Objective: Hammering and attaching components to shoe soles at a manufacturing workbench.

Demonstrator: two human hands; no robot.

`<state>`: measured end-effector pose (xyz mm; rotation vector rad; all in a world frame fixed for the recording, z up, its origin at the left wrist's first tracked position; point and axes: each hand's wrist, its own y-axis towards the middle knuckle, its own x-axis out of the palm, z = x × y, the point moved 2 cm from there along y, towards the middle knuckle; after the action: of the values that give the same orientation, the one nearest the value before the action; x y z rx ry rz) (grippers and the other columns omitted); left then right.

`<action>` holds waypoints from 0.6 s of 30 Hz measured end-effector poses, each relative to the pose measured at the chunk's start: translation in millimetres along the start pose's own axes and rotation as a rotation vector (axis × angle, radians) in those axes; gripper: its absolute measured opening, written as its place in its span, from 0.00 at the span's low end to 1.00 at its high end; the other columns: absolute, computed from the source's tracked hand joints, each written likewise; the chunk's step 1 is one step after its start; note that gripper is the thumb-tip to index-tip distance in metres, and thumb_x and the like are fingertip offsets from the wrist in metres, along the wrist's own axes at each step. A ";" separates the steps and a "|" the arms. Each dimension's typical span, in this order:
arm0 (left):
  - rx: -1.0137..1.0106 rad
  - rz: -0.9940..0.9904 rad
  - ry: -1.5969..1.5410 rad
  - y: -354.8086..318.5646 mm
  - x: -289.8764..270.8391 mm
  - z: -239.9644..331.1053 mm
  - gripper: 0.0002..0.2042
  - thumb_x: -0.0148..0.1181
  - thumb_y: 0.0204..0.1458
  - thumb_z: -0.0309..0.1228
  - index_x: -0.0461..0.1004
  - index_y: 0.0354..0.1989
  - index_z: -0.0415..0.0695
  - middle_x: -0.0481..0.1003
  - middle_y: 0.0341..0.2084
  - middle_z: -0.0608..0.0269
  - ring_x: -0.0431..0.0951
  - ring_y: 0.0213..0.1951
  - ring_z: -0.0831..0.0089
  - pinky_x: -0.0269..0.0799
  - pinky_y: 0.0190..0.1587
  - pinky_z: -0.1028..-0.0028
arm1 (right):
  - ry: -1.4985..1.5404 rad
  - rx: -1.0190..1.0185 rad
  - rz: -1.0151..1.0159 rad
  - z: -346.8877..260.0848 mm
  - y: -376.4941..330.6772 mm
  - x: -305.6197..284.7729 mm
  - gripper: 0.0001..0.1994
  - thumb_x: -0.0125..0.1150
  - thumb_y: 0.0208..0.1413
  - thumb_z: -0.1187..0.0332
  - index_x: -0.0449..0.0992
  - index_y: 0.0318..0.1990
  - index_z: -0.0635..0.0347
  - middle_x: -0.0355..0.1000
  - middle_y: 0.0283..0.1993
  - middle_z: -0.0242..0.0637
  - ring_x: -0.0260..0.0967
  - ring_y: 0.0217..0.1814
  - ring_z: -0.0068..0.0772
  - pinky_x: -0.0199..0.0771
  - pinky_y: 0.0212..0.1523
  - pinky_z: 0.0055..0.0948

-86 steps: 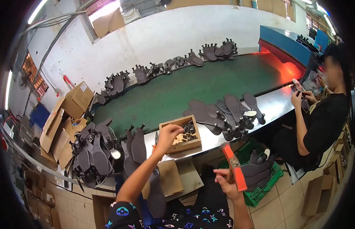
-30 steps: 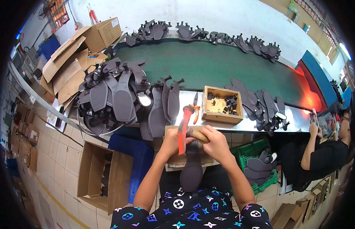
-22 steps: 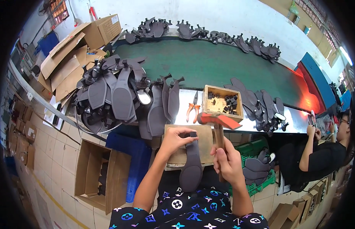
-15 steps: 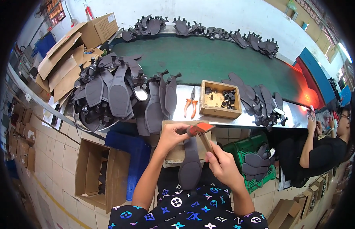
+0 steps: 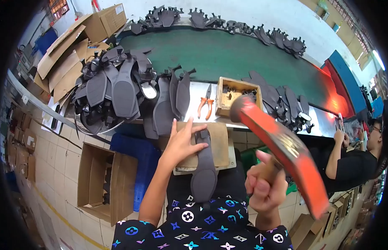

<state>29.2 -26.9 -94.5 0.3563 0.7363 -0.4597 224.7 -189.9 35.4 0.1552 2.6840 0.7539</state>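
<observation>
My right hand is closed round the wooden handle of a hammer, its orange-red head raised large in front of the bench. My left hand has its fingers spread, with the forefinger and thumb on either side of the heel end of a dark grey shoe sole. This sole lies with its heel end on a tan pad and its toe end toward my lap. Whether the left fingertips press on the heel is hard to tell.
Grey heeled soles are heaped at the left. Orange-handled pliers lie beside a wooden box of small black parts, partly behind the hammer. A green conveyor belt runs behind. At the right sits another person. A cardboard box stands lower left.
The hammer has risen from beside my left hand toward the right and closer to view. My left hand's fingers have spread at the sole's heel end.
</observation>
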 end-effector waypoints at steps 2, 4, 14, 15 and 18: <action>0.000 -0.024 0.031 3.3 -1.8 1.9 0.47 0.68 0.47 0.49 0.52 0.69 0.35 0.74 0.58 0.69 0.69 0.62 0.62 0.27 0.72 0.44 | -0.436 -0.139 -0.085 9.9 4.2 20.1 0.19 0.55 0.64 0.71 0.65 0.59 0.72 0.68 0.26 0.36 0.66 0.21 0.22 0.62 0.20 0.24; 0.051 0.049 0.147 -4.1 4.0 1.5 0.37 0.66 0.49 0.49 0.63 0.65 0.42 0.73 0.59 0.69 0.67 0.65 0.60 0.28 0.72 0.42 | -0.337 0.165 -0.205 76.8 -6.8 43.7 0.19 0.54 0.63 0.73 0.65 0.61 0.65 0.70 0.31 0.46 0.70 0.24 0.27 0.68 0.26 0.30; 0.114 -0.150 -0.627 -67.3 -21.5 76.7 0.11 0.59 0.58 0.32 0.79 0.40 0.35 0.75 0.29 0.54 0.77 0.32 0.62 0.71 0.37 0.68 | -0.463 -0.038 -0.190 64.9 29.7 17.2 0.26 0.61 0.58 0.73 0.65 0.64 0.67 0.74 0.38 0.47 0.76 0.34 0.49 0.76 0.32 0.40; 0.132 -0.175 -0.687 -74.3 -23.7 85.8 0.11 0.59 0.59 0.32 0.79 0.39 0.34 0.75 0.29 0.55 0.77 0.31 0.63 0.70 0.36 0.69 | -0.574 -0.049 -0.283 76.0 27.6 22.3 0.26 0.62 0.58 0.71 0.65 0.64 0.66 0.73 0.37 0.46 0.76 0.32 0.48 0.75 0.30 0.40; 0.032 -0.337 -0.894 -90.9 -30.5 95.8 0.12 0.57 0.61 0.33 0.79 0.38 0.33 0.75 0.29 0.57 0.76 0.32 0.69 0.68 0.37 0.72 | -0.727 -0.025 -0.495 93.3 20.8 38.6 0.24 0.61 0.59 0.65 0.68 0.61 0.65 0.70 0.34 0.41 0.74 0.32 0.43 0.73 0.30 0.41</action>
<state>15.7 -139.7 -20.5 0.0270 -0.0914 -0.8690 222.3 -119.4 -39.7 -0.2026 1.9017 0.4519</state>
